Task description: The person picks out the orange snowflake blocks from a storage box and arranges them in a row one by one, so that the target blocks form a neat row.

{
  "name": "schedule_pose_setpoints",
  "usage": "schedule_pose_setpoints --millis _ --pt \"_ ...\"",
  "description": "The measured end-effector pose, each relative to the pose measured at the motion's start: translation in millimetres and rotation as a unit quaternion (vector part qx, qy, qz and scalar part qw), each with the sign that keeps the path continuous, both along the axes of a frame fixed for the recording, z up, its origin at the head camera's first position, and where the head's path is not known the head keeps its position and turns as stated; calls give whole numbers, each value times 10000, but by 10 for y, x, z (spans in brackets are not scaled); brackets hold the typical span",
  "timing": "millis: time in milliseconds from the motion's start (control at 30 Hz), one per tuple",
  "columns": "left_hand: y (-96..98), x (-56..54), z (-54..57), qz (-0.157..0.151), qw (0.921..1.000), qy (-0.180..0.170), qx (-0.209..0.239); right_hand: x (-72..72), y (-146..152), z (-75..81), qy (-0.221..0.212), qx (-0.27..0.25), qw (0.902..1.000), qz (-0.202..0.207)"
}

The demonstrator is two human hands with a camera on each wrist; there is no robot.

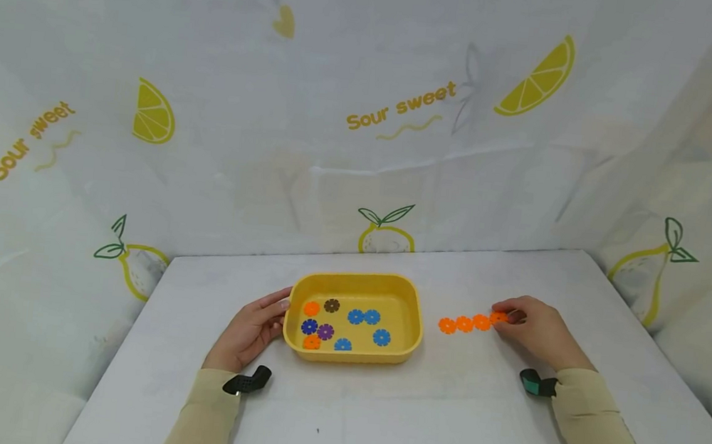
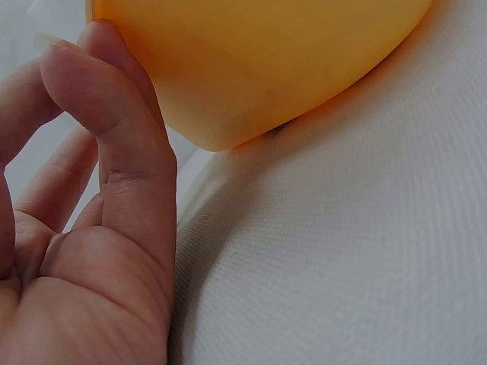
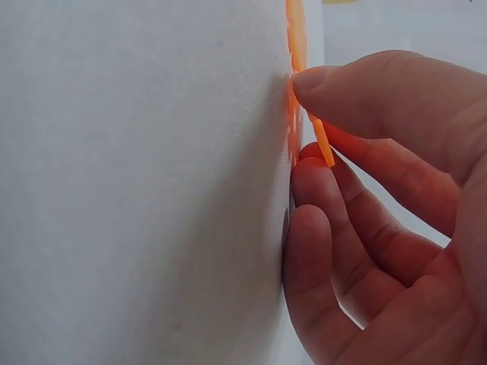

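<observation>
My left hand holds the left side of a yellow plastic tray, its bent fingers right at the wall and rim. Inside the tray lie several notched snowflake discs: blue discs, orange ones, a brown disc, a purple disc and a dark blue disc. To the right of the tray, a row of joined orange snowflake discs lies along the table. My right hand pinches the right-end disc between thumb and fingers; in the right wrist view this orange piece tilts up from the surface.
The white-covered table reaches back to a hanging white curtain printed with lemons and lettering. Black wrist devices sit on both forearms. A tiny dark speck shows on the cloth in front of the tray.
</observation>
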State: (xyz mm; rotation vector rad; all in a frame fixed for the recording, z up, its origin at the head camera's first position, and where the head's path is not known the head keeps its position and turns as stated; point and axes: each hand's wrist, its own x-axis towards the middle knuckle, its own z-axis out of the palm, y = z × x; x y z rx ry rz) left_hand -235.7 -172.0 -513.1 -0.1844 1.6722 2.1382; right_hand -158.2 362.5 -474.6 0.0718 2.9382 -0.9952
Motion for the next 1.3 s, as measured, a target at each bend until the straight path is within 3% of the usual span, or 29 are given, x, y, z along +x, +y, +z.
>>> schedule_pose_setpoints --millis 533,867,967,1133,1300 --pt "-60 8 23 5 10000 45 33 -57 -1 23 -34 66 9999 96" --pt "4 23 -14 -69 9999 140 -45 1 -8 165 161 -53 9992 358" --pt "3 32 -14 -33 9998 159 -82 -81 -159 311 116 -176 9981 587" --pt "4 23 23 -57 9997 188 -124 -357 -594 632 92 -256 9933 1121" --pt "18 9 38 -124 9994 238 -199 -614 -1147 849 7 -387 9813 1885"
